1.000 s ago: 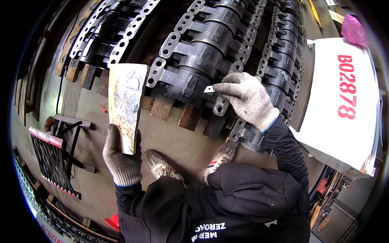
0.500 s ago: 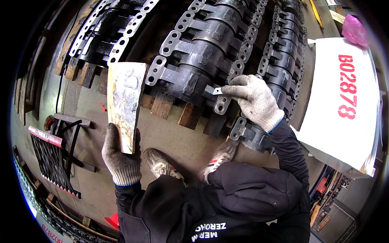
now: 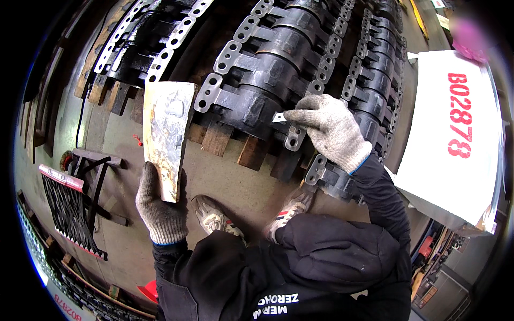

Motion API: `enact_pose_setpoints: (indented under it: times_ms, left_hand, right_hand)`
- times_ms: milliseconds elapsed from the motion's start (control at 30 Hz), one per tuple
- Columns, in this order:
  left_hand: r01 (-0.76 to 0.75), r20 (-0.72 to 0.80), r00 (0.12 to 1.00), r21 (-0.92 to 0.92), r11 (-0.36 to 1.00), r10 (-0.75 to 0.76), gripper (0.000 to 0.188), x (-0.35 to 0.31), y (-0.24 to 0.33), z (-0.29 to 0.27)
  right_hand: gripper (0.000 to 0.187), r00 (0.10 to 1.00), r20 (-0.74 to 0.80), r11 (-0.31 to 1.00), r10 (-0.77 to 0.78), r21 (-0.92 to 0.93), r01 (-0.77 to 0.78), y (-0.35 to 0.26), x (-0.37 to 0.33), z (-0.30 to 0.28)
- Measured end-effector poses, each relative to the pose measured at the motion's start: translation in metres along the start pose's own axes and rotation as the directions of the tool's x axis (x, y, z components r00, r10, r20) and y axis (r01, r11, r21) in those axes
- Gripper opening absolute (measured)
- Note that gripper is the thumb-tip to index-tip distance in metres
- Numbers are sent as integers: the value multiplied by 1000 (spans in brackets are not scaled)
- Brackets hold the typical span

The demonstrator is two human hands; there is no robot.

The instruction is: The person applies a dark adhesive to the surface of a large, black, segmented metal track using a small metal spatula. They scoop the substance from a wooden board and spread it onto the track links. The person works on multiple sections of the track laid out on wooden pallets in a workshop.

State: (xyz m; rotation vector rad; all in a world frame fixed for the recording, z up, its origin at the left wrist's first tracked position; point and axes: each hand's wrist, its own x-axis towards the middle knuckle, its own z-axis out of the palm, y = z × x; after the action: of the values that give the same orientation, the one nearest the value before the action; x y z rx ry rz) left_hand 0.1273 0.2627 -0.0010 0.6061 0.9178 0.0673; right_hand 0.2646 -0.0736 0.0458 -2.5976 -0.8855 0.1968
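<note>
My left hand (image 3: 160,211), in a grey knit glove, is closed on the narrow end of a pale tapered board (image 3: 155,115). Grey, putty-like paste (image 3: 172,108) is smeared over the board's face. My right hand (image 3: 336,131), gloved too, pinches a small flat metal scraper (image 3: 278,117) with a dark hole in it; the fingers cover the rest of this tool. The scraper's tip is over the near end of a black steel track chain (image 3: 259,104). Whether it touches the metal, I cannot tell.
More black track chains lie to the left (image 3: 134,53) and right (image 3: 369,101), over wooden blocks (image 3: 217,138). A large white box (image 3: 433,134) with red marking stands at right, a pink plastic bag (image 3: 470,43) on it. A dark metal frame (image 3: 96,182) lies at left.
My right hand has shifted slightly left and up, bringing the scraper further over the chain's end. My left hand still holds the board in nearly the same place.
</note>
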Motion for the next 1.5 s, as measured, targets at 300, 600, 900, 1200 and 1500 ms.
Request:
enact_pose_setpoints:
  times_ms: [300,600,900,1200,1500]
  left_hand:
    - [-63,-86,994,2,998,63,33,-10,1,19]
    - [-43,-65,997,-27,999,41,30,-9,4,14]
    - [-138,25,990,58,989,136,33,-4,5,0]
    - [-152,244,954,-114,982,176,41,-6,9,-6]
    - [-262,292,931,116,958,219,42,-2,20,-29]
  right_hand:
    - [39,1000,10,1000,-15,-7,15,0,-7,-9]
    - [44,999,18,998,-39,-52,39,-1,2,-6]
    - [33,997,-31,998,64,20,-63,-14,-2,-15]
    - [34,989,-139,997,53,55,-46,-34,10,-4]
    - [35,999,-48,1000,-22,-17,22,-56,51,5]
